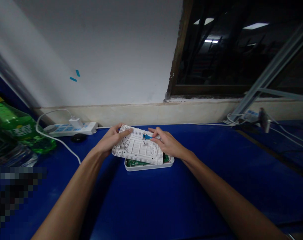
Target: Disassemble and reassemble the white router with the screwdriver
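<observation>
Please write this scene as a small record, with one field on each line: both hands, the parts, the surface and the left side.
Left hand: grips the white perforated plastic cover at its left end
Right hand: fingers at a small flat blue piece on the cover; grip unclear
Under the cover: shallow white plastic housing holding a green circuit board
Surface: glossy blue tabletop
Left side: long white power strip, green plastic bottle
</observation>
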The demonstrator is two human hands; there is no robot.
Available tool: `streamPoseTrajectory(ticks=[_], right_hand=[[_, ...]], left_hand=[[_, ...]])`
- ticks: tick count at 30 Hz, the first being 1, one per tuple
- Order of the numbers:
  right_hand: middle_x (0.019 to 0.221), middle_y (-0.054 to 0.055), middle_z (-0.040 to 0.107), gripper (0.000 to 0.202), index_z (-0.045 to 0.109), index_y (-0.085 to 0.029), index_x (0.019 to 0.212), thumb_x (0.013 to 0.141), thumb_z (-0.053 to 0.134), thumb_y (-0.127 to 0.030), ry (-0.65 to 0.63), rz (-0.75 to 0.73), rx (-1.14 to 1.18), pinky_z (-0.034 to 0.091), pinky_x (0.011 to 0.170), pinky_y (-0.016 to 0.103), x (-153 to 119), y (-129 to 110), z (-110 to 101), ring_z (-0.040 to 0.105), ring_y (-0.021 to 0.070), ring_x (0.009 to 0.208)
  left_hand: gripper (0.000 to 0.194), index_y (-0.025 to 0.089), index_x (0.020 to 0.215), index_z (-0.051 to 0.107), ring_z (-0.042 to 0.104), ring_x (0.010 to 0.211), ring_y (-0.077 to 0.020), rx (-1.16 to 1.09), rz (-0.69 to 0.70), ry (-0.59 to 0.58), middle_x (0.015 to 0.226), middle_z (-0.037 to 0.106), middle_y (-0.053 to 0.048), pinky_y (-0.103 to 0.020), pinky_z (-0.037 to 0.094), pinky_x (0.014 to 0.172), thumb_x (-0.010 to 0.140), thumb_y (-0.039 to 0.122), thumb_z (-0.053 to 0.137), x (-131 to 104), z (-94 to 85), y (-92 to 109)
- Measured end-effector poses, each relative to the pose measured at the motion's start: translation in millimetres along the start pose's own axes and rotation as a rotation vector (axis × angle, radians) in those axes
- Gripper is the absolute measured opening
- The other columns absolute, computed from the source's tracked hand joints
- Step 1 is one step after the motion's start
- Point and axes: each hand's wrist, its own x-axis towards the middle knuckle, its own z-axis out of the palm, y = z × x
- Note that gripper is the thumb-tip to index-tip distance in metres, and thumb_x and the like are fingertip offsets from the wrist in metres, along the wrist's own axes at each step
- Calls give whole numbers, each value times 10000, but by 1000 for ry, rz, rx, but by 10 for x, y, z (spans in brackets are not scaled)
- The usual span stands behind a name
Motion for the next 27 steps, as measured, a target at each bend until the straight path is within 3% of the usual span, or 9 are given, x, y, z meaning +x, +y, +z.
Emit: streamPoseTrajectory(ticks=[6,11,14,16,20,24,27], right_hand=[[1423,119,571,49,551,-237,984,956,572,-272,80,-61,-50,460,1059,499,-12,-38,-84,509,266,1352],[1341,112,633,61,577,-224,947,943,595,-281,183,-45,100,473,1046,436,-64,-7,-152,561,229,1297],[1042,70,741,84,593,-218,890,913,625,-292,144,-25,111,554,889,370,-113,30,-219,703,201,997],[881,36,736,97,618,-216,853,893,639,-303,108,-15,51,567,806,342,-142,55,-256,705,183,834],[921,47,723,186,637,-219,952,873,661,-385,185,68,158,579,807,345,-129,90,-256,707,194,860],[1014,84,718,343,555,-241,1192,932,548,-465,290,266,539,613,702,341,-51,92,-239,735,196,809],[950,64,733,397,547,-252,1239,901,593,-455,393,357,519,597,608,308,-29,117,-312,732,201,772]], left_hand=[[322,171,918,647,614,555,-153,-33,-34,6,723,661,-48,-230,484,470,727,367,816,19,-109,-37],[385,156,937,651,652,593,-184,-48,-58,64,764,692,-69,-257,520,501,672,357,844,18,-211,10],[425,147,924,650,665,601,-201,-95,15,202,765,700,-66,-269,526,512,617,347,866,36,-208,38],[420,159,934,644,664,620,-187,-140,106,327,775,696,-40,-252,525,531,623,350,853,61,-167,32],[340,216,985,606,662,708,-152,-209,208,462,832,672,20,-217,534,609,716,341,772,96,25,-18],[412,236,1076,604,669,769,-165,-316,174,309,956,682,-5,-239,553,642,724,340,791,45,345,-68],[519,261,1191,588,679,796,-183,-277,147,128,1028,694,-33,-249,552,645,749,433,801,-50,590,-94]])
